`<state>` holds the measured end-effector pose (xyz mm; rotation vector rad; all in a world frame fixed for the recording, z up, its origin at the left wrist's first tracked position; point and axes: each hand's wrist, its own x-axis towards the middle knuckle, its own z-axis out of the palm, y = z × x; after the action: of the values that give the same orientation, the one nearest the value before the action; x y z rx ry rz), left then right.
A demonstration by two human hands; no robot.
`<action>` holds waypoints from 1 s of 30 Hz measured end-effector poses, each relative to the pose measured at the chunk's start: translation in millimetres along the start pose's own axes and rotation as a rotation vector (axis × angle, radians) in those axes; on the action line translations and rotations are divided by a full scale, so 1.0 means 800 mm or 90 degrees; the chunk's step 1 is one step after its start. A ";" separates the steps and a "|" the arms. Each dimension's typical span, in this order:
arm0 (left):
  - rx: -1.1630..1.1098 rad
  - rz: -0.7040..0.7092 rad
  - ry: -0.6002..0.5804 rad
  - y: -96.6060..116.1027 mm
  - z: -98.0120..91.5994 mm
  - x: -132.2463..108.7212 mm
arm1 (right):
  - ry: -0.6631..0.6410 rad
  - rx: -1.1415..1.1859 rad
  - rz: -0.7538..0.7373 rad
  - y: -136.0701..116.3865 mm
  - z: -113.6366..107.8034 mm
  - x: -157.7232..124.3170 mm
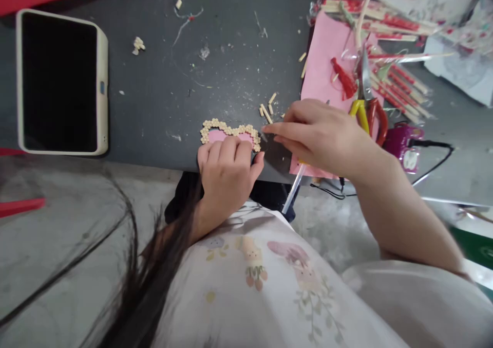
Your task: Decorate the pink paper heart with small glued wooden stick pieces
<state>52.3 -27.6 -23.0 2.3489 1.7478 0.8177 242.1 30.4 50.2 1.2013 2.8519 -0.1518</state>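
Note:
A pink card piece (218, 135) lies near the table's front edge, its scalloped border made of small cream flower shapes (231, 130). My left hand (230, 170) rests on it, fingers bent and thumb at the side, holding it against the table; the hand hides its lower part. Just to the right, my right hand (314, 134) hovers with thumb and fingers pinched together. What they hold, if anything, I cannot make out. Several short pale wooden stick pieces (265, 112) lie beside its fingertips. A clear glue stick (295, 188) pokes out below that hand, over the table's edge.
A tablet in a cream case (59, 83) lies at the left. On the right are pink paper (321, 55), yellow-and-red-handled scissors (367, 106), a red tassel (344, 79), wrapped sticks (400, 88) and a purple box with a cord (404, 145). Scraps (138, 46) dot the dark table.

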 end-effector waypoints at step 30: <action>0.021 -0.021 0.028 0.007 0.008 0.000 | 0.058 0.056 -0.137 0.017 0.033 0.030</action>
<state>60.5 -28.1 -26.2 2.3321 1.8260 0.8493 234.9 54.0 21.3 0.9345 3.0800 -0.2375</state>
